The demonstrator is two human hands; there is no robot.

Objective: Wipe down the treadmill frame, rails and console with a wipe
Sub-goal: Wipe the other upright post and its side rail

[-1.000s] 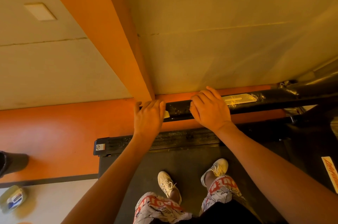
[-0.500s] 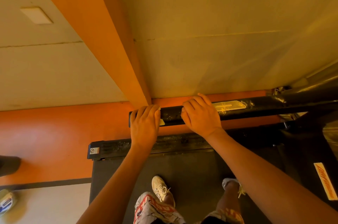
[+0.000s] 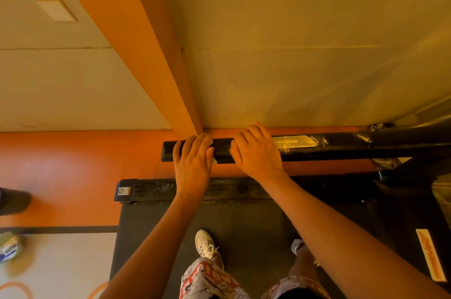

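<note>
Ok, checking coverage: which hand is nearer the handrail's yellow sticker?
Right. The right hand sits beside the sticker; the left hand and wipe lie beyond it, near the handrail's end.

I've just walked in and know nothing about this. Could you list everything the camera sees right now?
handrail: one, black, across the middle
wipe: one, pale, peeking out under the left hand on the handrail
sticker: one, yellowish, on the handrail, right of the hands
belt: one, dark, underfoot
side rail: one, black, along the belt's far edge
column: one, orange, against the pale wall
tub: one, greenish, blurred, on the floor at lower left
shoes: two, pale, on the belt
left hand: one, holds the wipe on the handrail
right hand: one, grips the handrail
</note>
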